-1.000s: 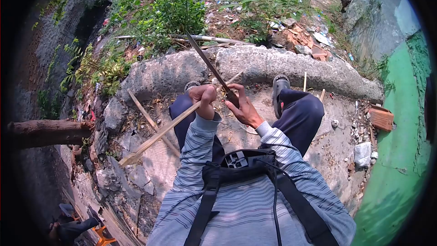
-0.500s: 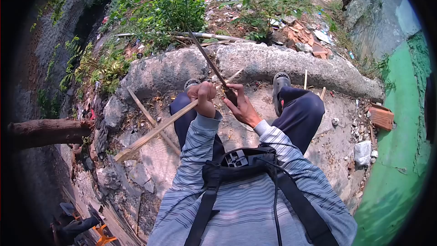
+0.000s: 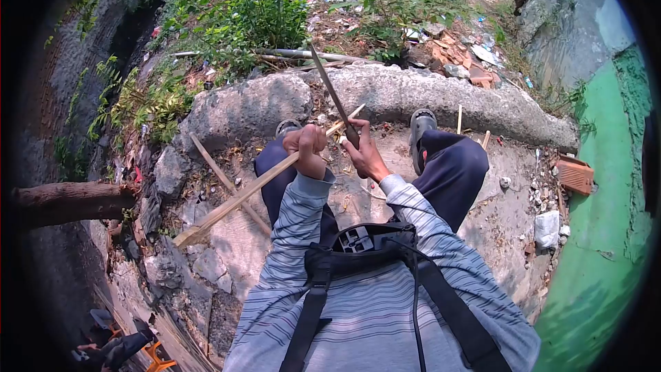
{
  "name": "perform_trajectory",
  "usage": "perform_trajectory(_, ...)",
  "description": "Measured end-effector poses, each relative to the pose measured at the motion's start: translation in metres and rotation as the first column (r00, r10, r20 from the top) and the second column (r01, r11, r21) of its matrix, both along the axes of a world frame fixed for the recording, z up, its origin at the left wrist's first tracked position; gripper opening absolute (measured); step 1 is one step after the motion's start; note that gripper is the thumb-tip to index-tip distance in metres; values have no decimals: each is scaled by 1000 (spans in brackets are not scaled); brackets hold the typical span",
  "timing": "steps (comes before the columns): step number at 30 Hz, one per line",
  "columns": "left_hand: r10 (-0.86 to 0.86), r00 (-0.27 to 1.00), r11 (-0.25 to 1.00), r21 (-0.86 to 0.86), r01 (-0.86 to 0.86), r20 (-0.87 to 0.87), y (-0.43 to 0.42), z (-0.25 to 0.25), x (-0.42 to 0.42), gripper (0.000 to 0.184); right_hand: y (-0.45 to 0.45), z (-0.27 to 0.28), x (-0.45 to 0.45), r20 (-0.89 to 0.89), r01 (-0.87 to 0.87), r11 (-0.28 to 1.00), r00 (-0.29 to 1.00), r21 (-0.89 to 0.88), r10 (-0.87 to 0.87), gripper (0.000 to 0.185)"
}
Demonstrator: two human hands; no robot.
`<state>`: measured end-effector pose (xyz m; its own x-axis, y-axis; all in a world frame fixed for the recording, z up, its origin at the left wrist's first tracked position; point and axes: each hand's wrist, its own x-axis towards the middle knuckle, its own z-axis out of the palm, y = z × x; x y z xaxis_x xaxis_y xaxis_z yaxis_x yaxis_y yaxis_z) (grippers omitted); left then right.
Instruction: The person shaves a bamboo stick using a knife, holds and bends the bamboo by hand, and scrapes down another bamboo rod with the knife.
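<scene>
Wrapped in a fist around a long pale wooden stick (image 3: 237, 200), my left hand (image 3: 307, 150) is between my knees. The stick runs from lower left to a narrow tip at upper right, past the fist. My right hand (image 3: 365, 155) grips the dark handle of a long-bladed knife (image 3: 332, 91). Its blade points up and slightly left, crossing the stick near the tip. A second stick (image 3: 224, 178) lies on the ground at the left, passing beneath the held one.
A rough concrete curb (image 3: 441, 100) curves ahead of my shoes. A broken orange brick (image 3: 575, 175) and a white lump (image 3: 547, 231) lie at the right. A tree trunk (image 3: 76, 196) juts in at the left. Part of a person (image 3: 120, 351) shows at lower left.
The knife has turned more upright and its tip has shifted right. My right hand has tilted with it. My left hand still holds the stick in nearly the same place.
</scene>
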<state>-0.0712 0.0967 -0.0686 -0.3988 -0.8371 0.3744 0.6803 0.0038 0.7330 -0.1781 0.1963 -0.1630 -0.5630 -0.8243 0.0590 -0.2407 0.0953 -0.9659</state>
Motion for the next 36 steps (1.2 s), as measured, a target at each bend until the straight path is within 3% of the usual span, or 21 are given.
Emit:
perform_trajectory(1, -1, 1000, 1000, -2, 1, 0, 0, 0, 1, 50, 0, 1, 0, 137, -6, 996, 991, 89, -6, 53)
perform_trajectory(5, -69, 997, 997, -27, 68, -30, -3, -1, 2, 48, 0, 2, 1, 132, 4, 998, 991, 69, -13, 55)
perform_trajectory(7, -77, 997, 996, -37, 76, -24, -5, 0, 0, 48, -3, -3, 6, -108, 59, 991, 992, -116, -71, 58)
perform_trajectory(11, -35, 999, 999, 19, 36, -41, -9, -4, 1, 49, 6, 5, 9, 10, 13, 996, 1000, -89, -12, 61)
perform_trajectory(13, -28, 998, 999, 36, 30, -58, -9, -5, 1, 48, 7, 3, 8, 16, -5, 1000, 1000, 21, 4, 60)
perform_trajectory(20, -4, 999, 1000, -23, 3, -53, -9, -7, -3, 52, 7, 3, 17, -34, -13, 999, 999, -35, 12, 60)
perform_trajectory(23, 15, 1000, 1000, -21, -16, -23, -9, -9, -1, 56, 5, -4, 17, 40, 39, 996, 999, -82, -35, 58)
perform_trajectory(26, 39, 999, 999, -1, -39, 34, -8, -9, 1, 60, 4, -4, 12, -61, 60, 998, 996, 26, -58, 43)
perform_trajectory(28, 51, 996, 999, 6, -52, 71, -7, -7, 2, 61, 4, -5, 10, 103, -47, 995, 994, 85, 38, 28)
perform_trajectory(32, 38, 994, 999, -27, -35, 98, -5, -7, -1, 63, 4, -3, 10, 32, 6, 1000, 999, 14, -6, 23)
perform_trajectory(34, 47, 993, 998, -45, -42, 108, -6, -4, -1, 64, 5, -2, 9, -89, 7, 994, 996, 106, 2, 23)
perform_trajectory(36, 8, 995, 998, -58, -2, 100, -4, -1, -2, 65, 5, -3, 11, -104, 7, 996, 995, 90, 2, 23)
